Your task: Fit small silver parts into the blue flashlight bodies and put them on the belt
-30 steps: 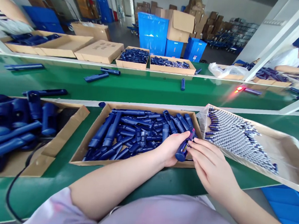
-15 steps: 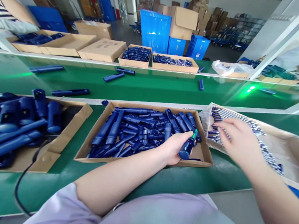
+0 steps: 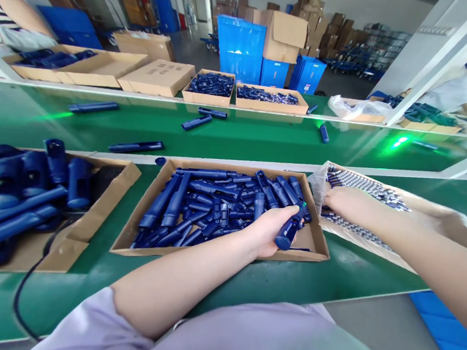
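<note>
Left hand (image 3: 269, 230) has its grip wrapped round a blue tube (image 3: 287, 234), held over the front right corner of the middle tray (image 3: 318, 245); can't tell if tube touches the rim. Right hand (image 3: 335, 197) is down in the plastic-lined tray (image 3: 452, 222), at its left end among the small cylinders (image 3: 366, 181); its fingertips are hidden, so can't tell if that grip has anything. Right forearm crosses the lined tray's front wall. Elbow room: middle tray's heaped with blue parts (image 3: 198, 199), bare cardboard at the corner by the tube. The two trays nearly meet at the back, gap widens forward. Wedge of green counter (image 3: 298, 281) between middle tray and left box (image 3: 106, 205), plus a strip along the front edge. White rail (image 3: 234, 162) runs just behind the middle tray.
</note>
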{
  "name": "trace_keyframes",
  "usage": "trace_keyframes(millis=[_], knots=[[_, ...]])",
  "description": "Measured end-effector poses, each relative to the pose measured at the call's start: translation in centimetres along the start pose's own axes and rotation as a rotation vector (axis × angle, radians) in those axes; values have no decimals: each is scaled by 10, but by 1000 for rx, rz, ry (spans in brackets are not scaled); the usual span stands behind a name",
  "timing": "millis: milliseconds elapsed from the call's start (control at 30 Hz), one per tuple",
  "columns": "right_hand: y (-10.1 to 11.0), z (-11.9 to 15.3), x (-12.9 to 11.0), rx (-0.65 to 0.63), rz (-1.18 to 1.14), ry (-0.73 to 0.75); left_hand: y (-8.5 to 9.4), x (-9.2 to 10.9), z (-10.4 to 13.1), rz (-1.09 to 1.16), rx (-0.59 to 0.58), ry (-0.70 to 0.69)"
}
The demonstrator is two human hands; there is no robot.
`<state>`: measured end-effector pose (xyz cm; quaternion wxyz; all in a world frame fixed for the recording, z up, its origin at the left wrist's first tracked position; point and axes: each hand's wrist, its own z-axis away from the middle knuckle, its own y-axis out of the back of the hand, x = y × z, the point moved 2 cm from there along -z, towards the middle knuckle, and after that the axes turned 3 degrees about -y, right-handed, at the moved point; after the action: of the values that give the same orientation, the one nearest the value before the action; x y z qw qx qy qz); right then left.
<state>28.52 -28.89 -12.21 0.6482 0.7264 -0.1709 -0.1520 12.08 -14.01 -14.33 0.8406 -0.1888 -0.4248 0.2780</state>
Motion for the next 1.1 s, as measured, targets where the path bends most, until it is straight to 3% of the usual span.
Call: trace_keyframes(millis=[67,133,233,400,533,633,800,867,967,1033,1100], knots=[[10,5,-1,-46,33,35,0,0,0,7,-5,-7],[25,15,-12,-1,90,79,1,-1,-1,15,-12,-8],[43,34,-52,144,115,218,1,-1,-3,18,-37,-7],[42,45,-117,173,20,405,3,-6,-8,123,-151,-52],[39,40,-126,241,19,466,3,-10,-9,160,-274,-8],[33,45,-127,272,5,436,2,-9,-6,154,-232,-33],[16,71,-137,451,-115,264,1,-10,-6,99,-163,-89],[17,77,-138,438,-107,237,2,-13,-10,98,-154,-105],[34,63,-132,426,-84,147,3,-16,-14,81,-143,-157],[48,32,-127,448,-99,86,1,-17,-15,42,-143,-177],[54,-14,-126,370,-114,113,0,-17,-13,21,-126,-157]])
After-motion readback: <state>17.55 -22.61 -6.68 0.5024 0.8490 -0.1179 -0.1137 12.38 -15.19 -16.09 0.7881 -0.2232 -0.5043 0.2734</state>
